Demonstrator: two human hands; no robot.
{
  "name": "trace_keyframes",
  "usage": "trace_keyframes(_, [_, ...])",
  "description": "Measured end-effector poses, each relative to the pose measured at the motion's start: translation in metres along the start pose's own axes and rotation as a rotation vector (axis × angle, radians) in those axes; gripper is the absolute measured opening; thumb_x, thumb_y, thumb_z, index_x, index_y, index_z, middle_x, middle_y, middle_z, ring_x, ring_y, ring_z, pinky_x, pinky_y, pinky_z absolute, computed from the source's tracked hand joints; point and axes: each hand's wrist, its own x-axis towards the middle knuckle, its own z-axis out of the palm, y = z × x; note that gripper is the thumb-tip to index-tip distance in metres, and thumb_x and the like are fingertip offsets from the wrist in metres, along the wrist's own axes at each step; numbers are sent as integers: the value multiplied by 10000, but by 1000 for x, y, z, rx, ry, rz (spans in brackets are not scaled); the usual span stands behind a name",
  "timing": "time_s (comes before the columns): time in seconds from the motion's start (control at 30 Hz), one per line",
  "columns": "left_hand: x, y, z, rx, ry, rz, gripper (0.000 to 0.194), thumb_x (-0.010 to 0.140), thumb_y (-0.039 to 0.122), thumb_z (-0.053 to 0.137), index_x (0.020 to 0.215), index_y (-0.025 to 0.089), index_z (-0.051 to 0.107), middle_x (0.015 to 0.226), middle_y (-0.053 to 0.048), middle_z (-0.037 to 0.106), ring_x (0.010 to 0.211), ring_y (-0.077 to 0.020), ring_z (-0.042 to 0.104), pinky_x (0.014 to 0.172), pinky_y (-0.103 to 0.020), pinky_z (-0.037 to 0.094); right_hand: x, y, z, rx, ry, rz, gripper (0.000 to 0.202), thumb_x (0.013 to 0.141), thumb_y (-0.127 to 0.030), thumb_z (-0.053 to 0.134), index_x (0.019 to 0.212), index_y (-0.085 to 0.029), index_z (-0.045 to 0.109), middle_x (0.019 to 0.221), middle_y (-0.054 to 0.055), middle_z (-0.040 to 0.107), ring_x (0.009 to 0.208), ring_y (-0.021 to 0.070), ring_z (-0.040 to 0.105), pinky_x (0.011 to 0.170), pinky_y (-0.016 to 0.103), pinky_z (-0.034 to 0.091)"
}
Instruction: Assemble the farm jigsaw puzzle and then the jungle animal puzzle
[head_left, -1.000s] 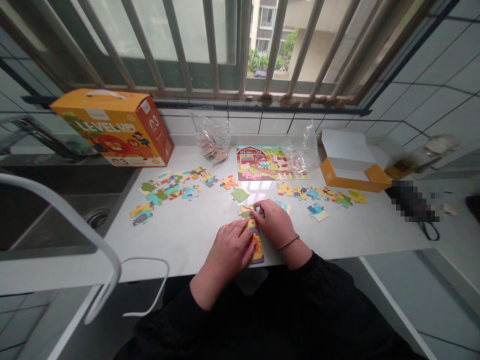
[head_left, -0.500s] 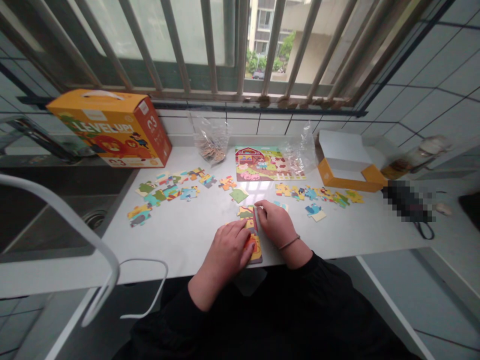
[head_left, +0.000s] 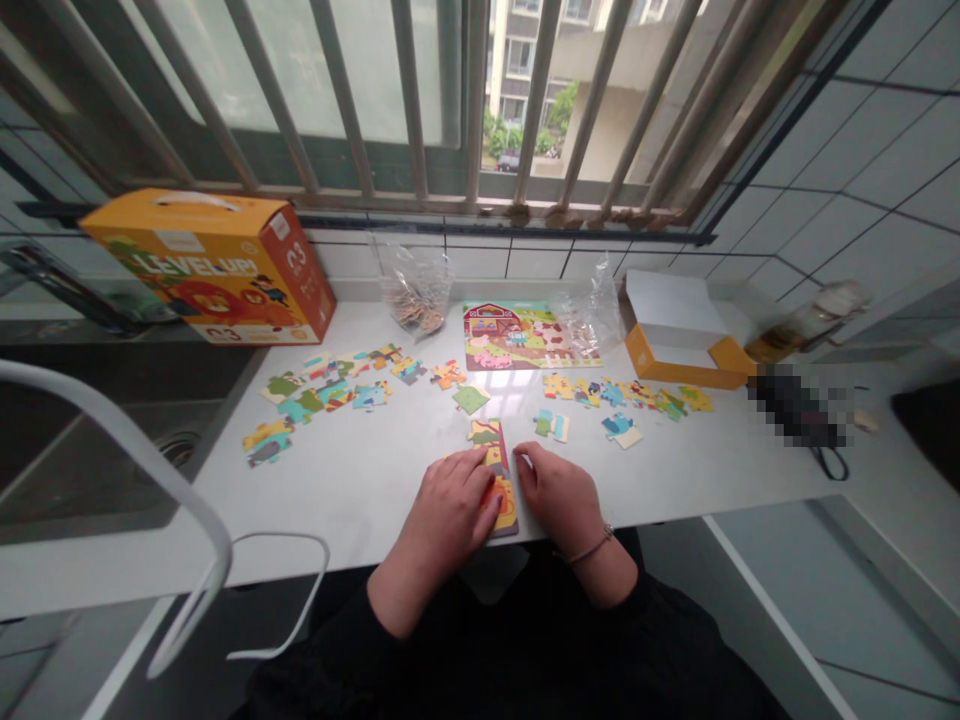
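Note:
A joined strip of puzzle pieces lies at the counter's front edge, partly hidden by my left hand. The fingers of that hand lie over the strip's left side, spread a little. My right hand rests just right of the strip with its fingers curled together; whether anything is between the fingertips is hidden. Beyond the hands lie a green piece and a green and blue piece. A farm picture sheet lies farther back.
Loose puzzle pieces spread at left, more pieces at right. Behind stand an orange box, a bag of pieces, a clear bag and an open box. A white cable crosses the left.
My right hand has moved back toward me and slightly away from the strip's right edge, uncovering the green and blue piece. My left hand stays on the strip. The view has shifted slightly.

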Motion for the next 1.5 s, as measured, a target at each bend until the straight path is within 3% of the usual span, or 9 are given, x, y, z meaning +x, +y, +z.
trace_keyframes(0.17, [1, -1, -2, -8, -14, 6, 197, 1038, 285, 663, 1209, 208, 723, 1506, -173, 710, 1360, -363, 680, 1131, -574, 553, 10, 3, -4, 27, -21, -14, 211, 1142, -381, 567, 1181, -280, 748, 903, 32, 818, 771, 211, 750, 640, 303, 370])
trace_keyframes(0.3, [2, -1, -1, -9, -7, 15, 202, 1032, 279, 671, 1218, 214, 717, 1500, -163, 712, 1358, -361, 681, 1127, -571, 557, 44, -5, -18, 79, 3, -119, 206, 1124, -393, 616, 1101, -234, 745, 1007, 84, 799, 932, 246, 741, 801, 332, 497])
trace_keyframes(0.43, [2, -1, 1, -3, 0, 4, 174, 1034, 258, 666, 1194, 207, 713, 1453, -173, 729, 1316, -354, 702, 1110, -559, 568, 85, -35, -21, 73, 136, -186, 278, 1075, -403, 707, 1265, -200, 705, 1222, 160, 753, 1171, 312, 670, 1007, 406, 531])
trace_keyframes(0.57, [1, -1, 1, -1, -13, -3, 179, 1029, 252, 677, 1195, 193, 711, 1437, -190, 730, 1296, -348, 710, 1109, -547, 574, 112, -58, -11, 27, 58, -146, 389, 1012, -429, 800, 1309, -210, 678, 1262, 172, 737, 1195, 333, 644, 995, 429, 550])
trace_keyframes(0.67, [0, 0, 0, -4, -11, 1, 180, 1029, 253, 679, 1199, 201, 708, 1473, -180, 717, 1337, -345, 694, 1137, -546, 561, 122, -53, -3, 96, 40, -166, 435, 1009, -370, 807, 1371, -179, 663, 1277, 174, 743, 1210, 326, 659, 1038, 430, 543])
trace_keyframes(0.9, [-1, 1, -2, 1, -7, 10, 177, 1038, 289, 669, 1193, 214, 708, 1476, -166, 720, 1346, -353, 684, 1126, -561, 557, 129, -5, 4, 360, 57, -368, 552, 916, -228, 848, 1430, -210, 646, 1328, 116, 761, 1204, 266, 701, 1093, 421, 539])
trace_keyframes(1.07, [-1, 1, -3, -9, -13, 10, 181, 1041, 290, 661, 1201, 214, 700, 1494, -163, 704, 1363, -353, 669, 1128, -556, 554, 118, 23, 2, 398, 64, -458, 379, 964, -162, 773, 1337, -223, 747, 1374, 124, 763, 1279, 263, 699, 1149, 459, 535])
trace_keyframes(1.2, [0, 2, -4, -8, -13, 6, 177, 1035, 290, 668, 1198, 230, 703, 1492, -156, 703, 1358, -347, 668, 1128, -553, 549, 111, 27, 5, 328, 35, -529, 216, 1038, -157, 679, 1102, -261, 857, 1480, 117, 725, 1355, 272, 666, 1207, 498, 498])
trace_keyframes(1.5, [0, 1, -3, -21, -21, 1, 173, 1044, 295, 666, 1190, 211, 708, 1490, -158, 709, 1360, -355, 670, 1127, -562, 547, 111, 15, 8, 251, 57, -500, 240, 1077, -194, 675, 1090, -274, 900, 1308, 98, 783, 1190, 255, 701, 1108, 422, 550])
